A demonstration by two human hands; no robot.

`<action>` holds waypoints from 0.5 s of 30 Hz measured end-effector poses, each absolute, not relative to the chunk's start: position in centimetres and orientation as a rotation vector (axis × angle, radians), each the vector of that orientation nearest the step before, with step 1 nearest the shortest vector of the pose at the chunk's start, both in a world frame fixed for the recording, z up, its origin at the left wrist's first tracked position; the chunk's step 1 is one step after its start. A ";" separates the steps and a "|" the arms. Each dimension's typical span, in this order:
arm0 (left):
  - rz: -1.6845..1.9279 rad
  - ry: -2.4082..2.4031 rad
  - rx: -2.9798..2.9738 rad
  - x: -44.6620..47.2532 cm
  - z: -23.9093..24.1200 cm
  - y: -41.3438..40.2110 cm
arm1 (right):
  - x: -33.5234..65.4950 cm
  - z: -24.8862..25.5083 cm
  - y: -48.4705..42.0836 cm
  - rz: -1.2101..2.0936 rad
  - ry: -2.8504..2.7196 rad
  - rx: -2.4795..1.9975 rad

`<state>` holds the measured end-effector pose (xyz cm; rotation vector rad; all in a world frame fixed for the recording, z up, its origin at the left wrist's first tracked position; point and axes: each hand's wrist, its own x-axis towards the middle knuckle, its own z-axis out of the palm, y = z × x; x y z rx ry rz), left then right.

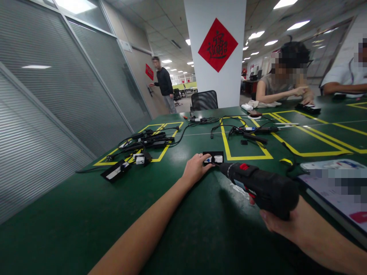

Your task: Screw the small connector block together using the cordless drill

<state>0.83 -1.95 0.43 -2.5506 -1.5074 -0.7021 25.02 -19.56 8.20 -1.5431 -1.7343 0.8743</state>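
Note:
My right hand (pixel 291 225) is wrapped round the grip of a black and red cordless drill (pixel 262 187), which lies level and points away to the left. The drill's tip reaches the near edge of a small black casing (pixel 213 154) with white parts inside it. Whether the tip touches a screw is too small to tell. Closed on the left end of that casing, my left hand (pixel 196 168) pins it against the green table (pixel 183 206), thumb on the near side and fingers on the far side.
Black cables and power strips (pixel 149 141) lie heaped at the left, beside another black casing (pixel 115 171). More cables and a pen-like tool (pixel 252 130) lie beyond my hands. A book-like stack (pixel 338 187) is at the right. Two people sit across the table; another person (pixel 165 84) stands by the door.

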 end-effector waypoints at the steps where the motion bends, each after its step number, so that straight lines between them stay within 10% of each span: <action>1: -0.703 -1.510 -2.552 0.8 0.4 -1.9 | 25.1 8.4 -19.7 0.914 -1.762 -1.569; 15: -0.729 -1.501 -2.602 0.9 0.2 -1.7 | 25.0 8.7 -19.5 0.992 -1.724 -1.462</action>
